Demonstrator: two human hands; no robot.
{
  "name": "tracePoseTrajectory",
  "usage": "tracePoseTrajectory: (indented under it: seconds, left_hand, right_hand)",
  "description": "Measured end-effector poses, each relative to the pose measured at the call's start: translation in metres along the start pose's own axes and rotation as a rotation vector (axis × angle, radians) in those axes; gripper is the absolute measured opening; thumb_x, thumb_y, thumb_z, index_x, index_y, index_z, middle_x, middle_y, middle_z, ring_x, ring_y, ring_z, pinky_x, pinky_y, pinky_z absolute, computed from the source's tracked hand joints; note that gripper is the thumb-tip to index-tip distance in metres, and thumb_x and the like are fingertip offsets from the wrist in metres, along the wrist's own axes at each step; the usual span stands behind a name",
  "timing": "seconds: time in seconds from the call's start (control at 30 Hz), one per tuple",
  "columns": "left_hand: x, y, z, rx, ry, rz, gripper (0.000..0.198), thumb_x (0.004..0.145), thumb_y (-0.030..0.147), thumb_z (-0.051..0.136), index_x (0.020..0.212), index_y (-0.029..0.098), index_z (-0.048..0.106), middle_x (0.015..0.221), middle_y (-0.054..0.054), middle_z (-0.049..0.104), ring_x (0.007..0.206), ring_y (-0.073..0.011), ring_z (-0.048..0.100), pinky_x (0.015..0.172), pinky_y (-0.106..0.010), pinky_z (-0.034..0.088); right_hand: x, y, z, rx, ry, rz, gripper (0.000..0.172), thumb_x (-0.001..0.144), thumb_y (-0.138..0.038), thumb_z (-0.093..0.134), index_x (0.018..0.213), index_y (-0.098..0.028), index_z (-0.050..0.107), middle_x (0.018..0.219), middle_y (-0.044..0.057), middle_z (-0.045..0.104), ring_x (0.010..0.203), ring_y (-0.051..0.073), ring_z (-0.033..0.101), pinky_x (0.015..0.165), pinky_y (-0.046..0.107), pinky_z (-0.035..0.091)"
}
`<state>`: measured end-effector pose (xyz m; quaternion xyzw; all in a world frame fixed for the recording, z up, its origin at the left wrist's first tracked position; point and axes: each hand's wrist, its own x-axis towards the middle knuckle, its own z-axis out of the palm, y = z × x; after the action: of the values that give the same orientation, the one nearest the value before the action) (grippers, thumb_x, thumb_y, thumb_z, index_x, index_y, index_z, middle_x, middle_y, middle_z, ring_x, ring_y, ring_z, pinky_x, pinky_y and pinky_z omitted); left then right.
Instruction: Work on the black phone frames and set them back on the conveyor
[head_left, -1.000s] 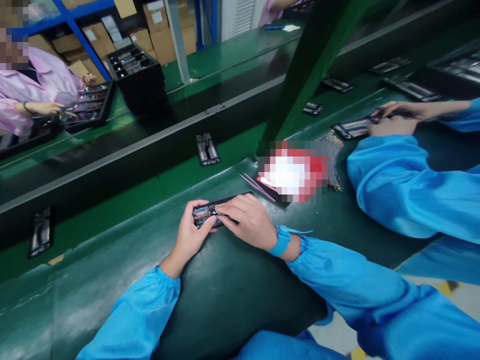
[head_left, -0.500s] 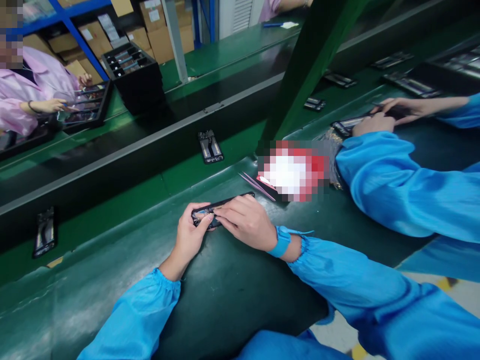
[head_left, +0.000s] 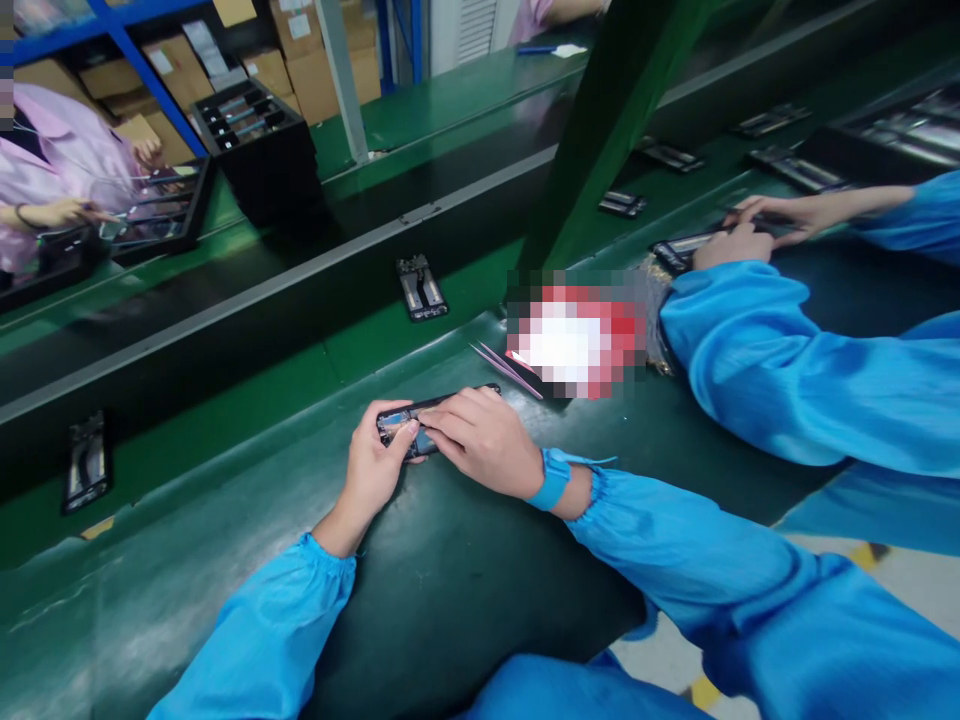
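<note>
A black open phone body (head_left: 395,424), with its inner parts showing, is held tilted just above the green work mat. My left hand (head_left: 369,458) is closed round its left end, thumb on the near edge. Over its middle and right part lies my right hand (head_left: 487,440), its thumb and forefinger pinched together at the inside of the phone. Whatever is between those fingertips is hidden. A blue band circles my right wrist. Beyond that hand, pinkish tweezers (head_left: 508,370) rest on the mat beside a pixelated red and white object (head_left: 577,340).
Phone bodies lie on the green ledge ahead, one in the middle (head_left: 422,288) and one at the left (head_left: 88,465). A green post (head_left: 600,130) rises behind the red object. At right, a co-worker's hands (head_left: 739,245) handle another phone body. Black trays (head_left: 262,180) are stacked across the line.
The view has shifted slightly, so most things sit a little further left. Both my hands stay on the phone body, with the right fingers still pinched at its inside.
</note>
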<state>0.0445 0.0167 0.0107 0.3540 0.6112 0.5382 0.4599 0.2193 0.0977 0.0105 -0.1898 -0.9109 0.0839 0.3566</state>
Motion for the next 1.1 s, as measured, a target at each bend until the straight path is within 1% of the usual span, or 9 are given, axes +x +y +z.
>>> tracePoseTrajectory:
  seconds: [0.3,0.43,0.53,0.63,0.7,0.8,0.9,1.0,1.1]
  left_hand:
    - [-0.004,-0.002,-0.002,0.008,-0.039,0.028,0.050,0.077,0.044,0.084,0.118,0.023,0.064,0.106,-0.004,0.070,0.085,-0.0190,0.072,0.063,-0.033,0.068]
    - [-0.003,-0.001,-0.001,-0.008,-0.015,0.039,0.045,0.082,0.051,0.079,0.113,0.021,0.065,0.100,-0.004,0.070,0.081,-0.0186,0.072,0.059,-0.031,0.066]
    - [0.002,0.002,-0.006,-0.008,0.045,0.048,0.045,0.082,0.051,0.079,0.111,0.021,0.064,0.095,-0.004,0.070,0.077,-0.0181,0.072,0.056,-0.029,0.065]
    - [0.011,0.007,-0.019,0.029,0.090,0.091,0.046,0.081,0.051,0.080,0.111,0.021,0.063,0.098,-0.004,0.070,0.078,-0.0187,0.072,0.053,-0.028,0.063]
    - [0.017,0.008,-0.027,0.048,0.073,0.113,0.046,0.080,0.051,0.080,0.110,0.021,0.063,0.099,-0.004,0.070,0.078,-0.0188,0.072,0.053,-0.028,0.063]
    - [0.022,0.006,-0.034,0.048,0.043,0.112,0.046,0.081,0.052,0.080,0.110,0.021,0.062,0.101,-0.004,0.069,0.076,-0.0179,0.072,0.053,-0.028,0.063]
    - [0.023,0.004,-0.035,0.057,0.053,0.113,0.047,0.082,0.052,0.078,0.112,0.021,0.061,0.103,-0.005,0.069,0.076,-0.0181,0.072,0.054,-0.030,0.063]
    - [0.021,0.002,-0.033,0.071,0.052,0.125,0.047,0.083,0.052,0.077,0.114,0.021,0.060,0.103,-0.005,0.068,0.078,-0.0188,0.072,0.055,-0.031,0.064]
    - [0.015,0.002,-0.028,0.091,0.021,0.154,0.043,0.088,0.050,0.072,0.117,0.021,0.059,0.105,-0.006,0.069,0.080,-0.0186,0.073,0.057,-0.030,0.065]
  right_hand:
    - [-0.001,0.001,-0.001,0.019,0.013,0.003,0.016,0.107,-0.018,0.056,0.113,-0.018,0.071,0.099,0.008,0.073,0.086,0.025,0.061,0.070,0.042,0.040]
    - [0.000,0.000,-0.001,0.042,0.016,-0.007,0.015,0.107,-0.017,0.056,0.114,-0.017,0.070,0.099,0.008,0.073,0.085,0.025,0.062,0.069,0.042,0.042]
    - [0.001,0.000,0.000,0.130,0.052,-0.012,0.020,0.104,-0.012,0.056,0.120,-0.017,0.066,0.111,0.010,0.072,0.099,0.027,0.064,0.082,0.043,0.049]
    - [0.003,0.005,0.001,0.174,0.139,0.105,0.032,0.098,-0.010,0.054,0.128,-0.019,0.061,0.126,0.013,0.066,0.117,0.030,0.061,0.098,0.049,0.048]
    - [0.004,0.013,0.002,0.134,0.189,0.227,0.039,0.093,-0.012,0.055,0.131,-0.020,0.060,0.128,0.015,0.063,0.121,0.033,0.059,0.100,0.053,0.047]
    - [0.003,0.027,0.006,0.095,0.196,0.312,0.040,0.089,-0.016,0.058,0.129,-0.017,0.060,0.122,0.016,0.066,0.115,0.035,0.062,0.098,0.054,0.051]
    - [0.002,0.037,0.011,0.161,0.153,0.345,0.039,0.088,-0.017,0.059,0.127,-0.018,0.060,0.116,0.013,0.069,0.104,0.031,0.067,0.094,0.048,0.057]
    - [0.001,0.040,0.013,0.228,0.129,0.393,0.040,0.087,-0.018,0.059,0.128,-0.019,0.058,0.119,0.011,0.069,0.105,0.029,0.068,0.096,0.044,0.058]
    - [0.002,0.037,0.011,0.236,0.128,0.410,0.039,0.088,-0.023,0.062,0.127,-0.020,0.056,0.120,0.011,0.068,0.108,0.030,0.067,0.098,0.047,0.057]
